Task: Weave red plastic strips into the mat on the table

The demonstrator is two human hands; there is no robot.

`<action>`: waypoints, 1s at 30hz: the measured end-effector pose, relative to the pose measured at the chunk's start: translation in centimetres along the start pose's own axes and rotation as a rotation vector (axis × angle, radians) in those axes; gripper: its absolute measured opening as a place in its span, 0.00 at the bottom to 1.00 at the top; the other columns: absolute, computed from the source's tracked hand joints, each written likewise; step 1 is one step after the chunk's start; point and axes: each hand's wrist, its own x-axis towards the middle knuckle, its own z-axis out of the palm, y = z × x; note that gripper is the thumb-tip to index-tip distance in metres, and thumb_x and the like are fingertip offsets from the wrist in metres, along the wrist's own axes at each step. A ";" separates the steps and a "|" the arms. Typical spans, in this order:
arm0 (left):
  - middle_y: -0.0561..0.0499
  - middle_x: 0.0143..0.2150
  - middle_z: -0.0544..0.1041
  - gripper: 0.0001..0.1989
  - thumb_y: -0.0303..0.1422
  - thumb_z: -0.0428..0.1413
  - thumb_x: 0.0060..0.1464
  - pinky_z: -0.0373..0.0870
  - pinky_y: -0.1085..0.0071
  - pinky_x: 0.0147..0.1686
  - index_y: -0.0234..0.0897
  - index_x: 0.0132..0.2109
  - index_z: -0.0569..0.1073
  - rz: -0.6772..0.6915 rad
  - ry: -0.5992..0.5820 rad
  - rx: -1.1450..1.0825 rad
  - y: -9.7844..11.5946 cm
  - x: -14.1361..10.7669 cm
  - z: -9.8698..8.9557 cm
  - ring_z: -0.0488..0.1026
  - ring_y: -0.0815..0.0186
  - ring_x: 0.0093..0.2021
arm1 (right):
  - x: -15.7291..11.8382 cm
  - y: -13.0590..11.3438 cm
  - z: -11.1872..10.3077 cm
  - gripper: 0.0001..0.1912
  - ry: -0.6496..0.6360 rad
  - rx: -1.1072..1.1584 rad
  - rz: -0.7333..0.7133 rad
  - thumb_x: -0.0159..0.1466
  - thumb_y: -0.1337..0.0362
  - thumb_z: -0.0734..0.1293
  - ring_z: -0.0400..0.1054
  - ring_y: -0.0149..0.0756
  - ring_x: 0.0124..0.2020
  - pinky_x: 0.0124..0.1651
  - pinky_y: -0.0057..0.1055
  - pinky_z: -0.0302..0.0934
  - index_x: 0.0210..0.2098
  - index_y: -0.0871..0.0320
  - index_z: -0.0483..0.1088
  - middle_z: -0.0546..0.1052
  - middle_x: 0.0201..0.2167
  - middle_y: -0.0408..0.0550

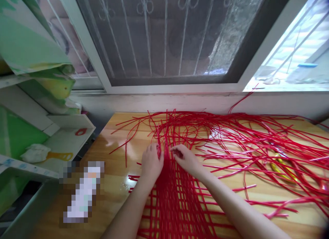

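Observation:
A lattice of woven red strips [180, 201] lies on the wooden table in front of me, its loose ends sticking out at both sides and at the far end. Over its far left edge, my left hand [152, 160] is closed with the fingers curled on red strips. My right hand [185, 159] is across from it, thumb and fingers pinched at strips on the right side of the weave. The fingertips partly cover the strips they hold.
Many loose red strips [231, 124] are heaped along the back and right of the wooden table [110, 184]. A yellow-handled object [280, 168] lies partly under them. A pixelated pale item [83, 194] is at left, near a white shelf [69, 139]. A barred window [164, 40] stands behind.

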 end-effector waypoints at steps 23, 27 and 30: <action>0.46 0.42 0.61 0.24 0.26 0.55 0.38 0.57 0.59 0.46 0.36 0.43 0.55 0.033 0.145 -0.166 -0.4 -1.6 2.9 0.59 0.59 0.46 | -0.1 3.0 2.4 0.01 0.085 -0.113 0.023 0.58 0.66 0.57 0.60 0.31 0.26 0.29 0.27 0.55 0.29 0.57 0.58 0.66 0.24 0.42; 0.49 0.39 0.63 0.16 0.26 0.55 0.40 0.58 0.61 0.43 0.38 0.39 0.62 0.038 -0.006 -0.104 -0.5 -1.4 2.9 0.61 0.60 0.43 | -0.2 2.7 2.2 0.02 0.110 -0.030 0.019 0.58 0.65 0.57 0.60 0.30 0.24 0.28 0.27 0.55 0.30 0.56 0.59 0.65 0.23 0.41; 0.49 0.36 0.64 0.09 0.29 0.55 0.42 0.57 0.61 0.41 0.40 0.36 0.67 0.021 -0.073 -0.020 -0.5 -1.2 2.8 0.62 0.59 0.41 | -0.5 1.9 2.1 0.03 0.160 -0.058 -0.089 0.58 0.65 0.58 0.61 0.32 0.28 0.31 0.29 0.56 0.30 0.57 0.62 0.66 0.27 0.45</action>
